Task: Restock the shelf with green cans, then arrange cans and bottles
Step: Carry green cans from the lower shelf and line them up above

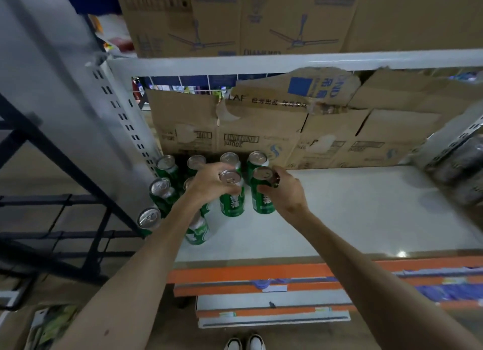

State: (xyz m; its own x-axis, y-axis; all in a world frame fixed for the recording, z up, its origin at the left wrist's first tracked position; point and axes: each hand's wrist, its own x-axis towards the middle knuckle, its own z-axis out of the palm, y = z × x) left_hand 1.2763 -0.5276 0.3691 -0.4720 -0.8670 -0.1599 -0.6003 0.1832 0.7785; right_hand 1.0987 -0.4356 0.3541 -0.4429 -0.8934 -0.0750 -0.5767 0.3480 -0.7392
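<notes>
We are partway through the restock. Our left hand [209, 186] is curled around a green can [232, 199], and our right hand [286, 192] is curled around a second green can [262, 199] just beside it. Both cans are upright and low over the shelf [366, 213], but we cannot tell whether they already stand on it. About eight stocked cans [160, 189] cluster in the left rear corner, in front of cardboard boxes [235, 130]. They fill only that corner, so we judge that most of the stocking is left and the arranging is not yet started. We see no bottles we can identify.
</notes>
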